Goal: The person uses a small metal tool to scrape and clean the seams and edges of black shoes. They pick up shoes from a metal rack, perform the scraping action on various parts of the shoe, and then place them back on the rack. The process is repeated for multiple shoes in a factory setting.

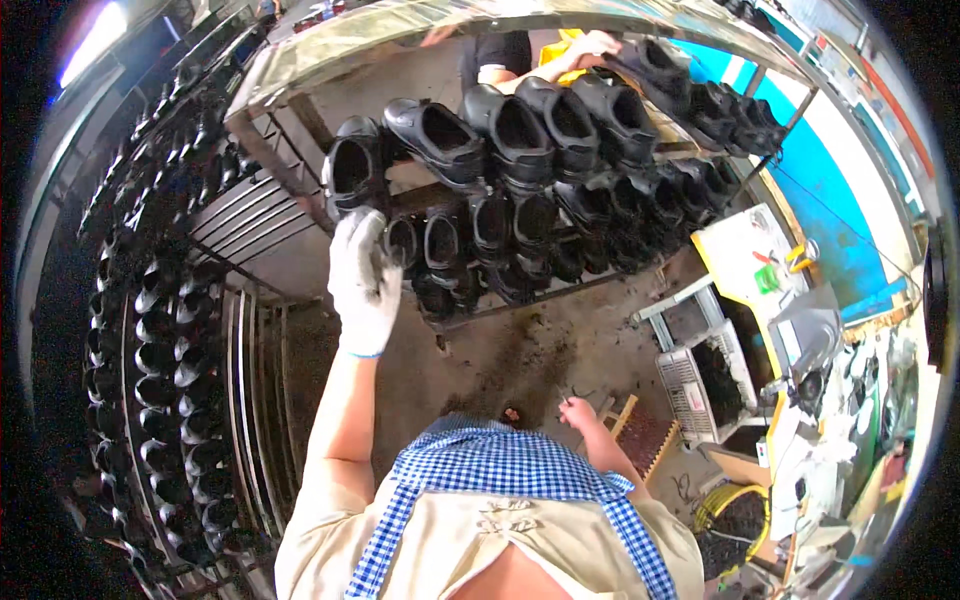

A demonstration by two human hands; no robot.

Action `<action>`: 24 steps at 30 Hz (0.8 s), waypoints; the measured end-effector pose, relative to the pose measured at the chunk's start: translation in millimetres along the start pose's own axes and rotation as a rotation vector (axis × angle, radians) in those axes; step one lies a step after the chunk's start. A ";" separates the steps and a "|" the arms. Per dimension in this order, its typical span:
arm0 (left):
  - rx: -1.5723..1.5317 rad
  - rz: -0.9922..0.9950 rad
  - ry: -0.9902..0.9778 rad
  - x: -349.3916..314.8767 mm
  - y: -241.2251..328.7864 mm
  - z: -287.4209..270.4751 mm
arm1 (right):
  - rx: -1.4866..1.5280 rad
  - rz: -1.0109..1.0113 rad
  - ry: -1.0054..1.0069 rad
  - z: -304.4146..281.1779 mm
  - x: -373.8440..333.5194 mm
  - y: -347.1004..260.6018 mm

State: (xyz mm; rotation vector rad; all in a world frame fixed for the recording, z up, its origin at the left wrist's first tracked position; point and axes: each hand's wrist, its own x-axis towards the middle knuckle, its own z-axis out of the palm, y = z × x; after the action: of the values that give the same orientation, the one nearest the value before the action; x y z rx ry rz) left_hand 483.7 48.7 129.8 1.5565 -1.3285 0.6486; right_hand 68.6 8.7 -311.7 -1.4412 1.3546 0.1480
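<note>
In a white knitted glove, my left hand (pixel 362 275) reaches up to the rack and grips the heel end of a black shoe (pixel 355 165) at the left end of the upper row. More black shoes (pixel 515 130) stand beside it, heels toward me. My bare right hand (pixel 577 412) is low by my right side, fingers closed around a small thin tool (pixel 570 396); its kind is too small to make out.
Across the rack, another person's hand (pixel 598 45) is at a black shoe (pixel 655 72). A lower shelf row of shoes (pixel 490 225) runs below. Racks of shoes (pixel 155 390) line the left. A cluttered workbench (pixel 745 255) and a plastic crate (pixel 690 395) stand at the right.
</note>
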 end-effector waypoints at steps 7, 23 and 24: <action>-0.085 0.132 -0.140 56.5 18.0 74.6 | 0.016 -0.079 -0.023 24.6 -13.3 -95.5; -0.532 0.113 -0.416 59.0 44.4 6.7 | 0.489 -1.034 0.293 -72.9 -217.2 -373.2; -0.662 0.037 -0.455 53.7 48.8 1.2 | 0.438 -1.078 0.353 -73.4 -224.8 -381.1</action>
State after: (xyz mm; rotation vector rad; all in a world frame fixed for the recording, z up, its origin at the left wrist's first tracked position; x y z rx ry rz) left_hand 451.7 26.3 190.9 1.1551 -1.6859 -0.1520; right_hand 243.1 -0.7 101.3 -1.6518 0.6375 -1.0695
